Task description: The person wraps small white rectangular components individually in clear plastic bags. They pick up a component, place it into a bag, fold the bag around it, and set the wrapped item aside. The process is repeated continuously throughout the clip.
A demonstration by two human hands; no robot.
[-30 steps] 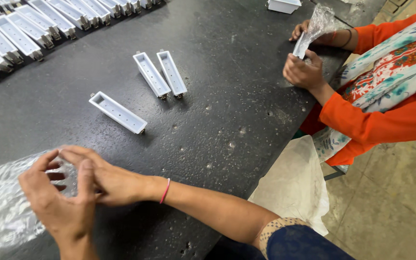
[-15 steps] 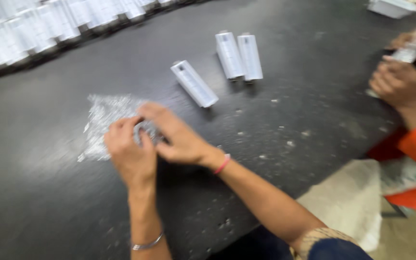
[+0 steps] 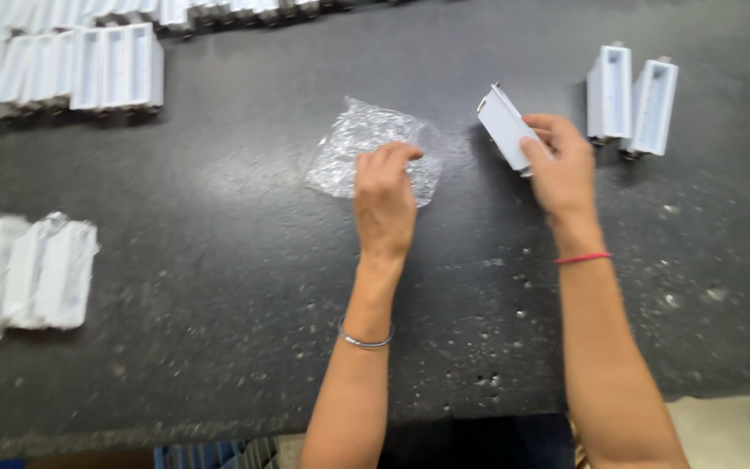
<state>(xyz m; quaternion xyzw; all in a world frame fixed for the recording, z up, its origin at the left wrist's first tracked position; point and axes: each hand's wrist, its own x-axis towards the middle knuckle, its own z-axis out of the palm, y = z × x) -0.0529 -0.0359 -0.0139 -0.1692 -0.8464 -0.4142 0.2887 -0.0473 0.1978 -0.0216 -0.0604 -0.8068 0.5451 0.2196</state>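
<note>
Left hand (image 3: 384, 195) pinches clear plastic bag (image 3: 366, 143) | right hand (image 3: 562, 169) grips unbagged white bracket (image 3: 505, 128) | two bare brackets (image 3: 631, 95) at 2 o'clock | bagged ones (image 3: 23, 274) at 9 o'clock.

Bare forearms, a thin silver bangle (image 3: 366, 339) on the left wrist, a red thread (image 3: 583, 258) on the right.

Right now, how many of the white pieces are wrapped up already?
Done: a few wrapped white pieces lie at the left; I can't count them exactly. In hand: the right hand holds one bare white piece, and the left hand pinches a clear plastic bag. Left: two bare pieces and a far row.
</note>
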